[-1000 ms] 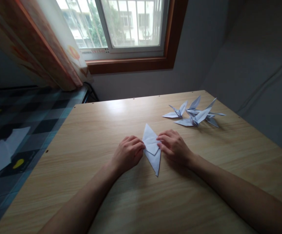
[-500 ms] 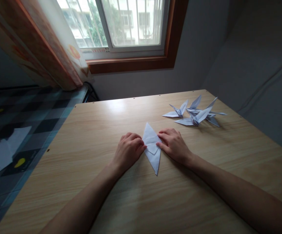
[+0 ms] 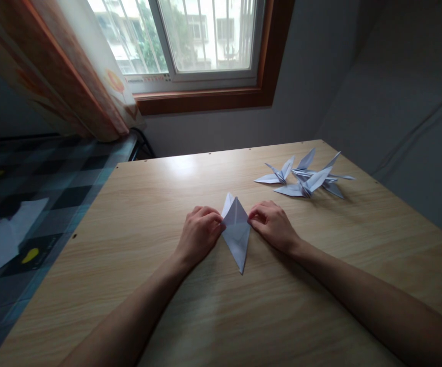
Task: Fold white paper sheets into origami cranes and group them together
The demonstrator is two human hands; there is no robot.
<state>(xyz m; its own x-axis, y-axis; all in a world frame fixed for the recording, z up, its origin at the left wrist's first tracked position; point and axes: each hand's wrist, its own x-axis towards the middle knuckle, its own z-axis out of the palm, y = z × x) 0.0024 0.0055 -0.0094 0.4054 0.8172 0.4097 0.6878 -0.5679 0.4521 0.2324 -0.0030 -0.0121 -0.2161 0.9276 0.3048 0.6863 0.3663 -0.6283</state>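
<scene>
A white folded paper (image 3: pixel 237 237), long and diamond-shaped, is on the wooden table between my hands. One of its flaps stands raised at the top, and another pointed layer shows behind it on the left. My left hand (image 3: pixel 201 232) pinches the left side corner between thumb and fingers. At the opposite corner, my right hand (image 3: pixel 273 224) is closed in a pinch on the right edge. The paper's lower tip points toward me.
Several folded paper cranes (image 3: pixel 307 178) sit together at the back right of the wooden table (image 3: pixel 137 275). Left of it, loose white sheets (image 3: pixel 7 234) lie on a checked cloth (image 3: pixel 68 171). A window (image 3: pixel 205 41) and a curtain (image 3: pixel 72 66) are beyond.
The paper's upper flap has lifted from lying flat and now stands up, with a second point showing behind it. Both hands have shifted only slightly and now pinch the side corners.
</scene>
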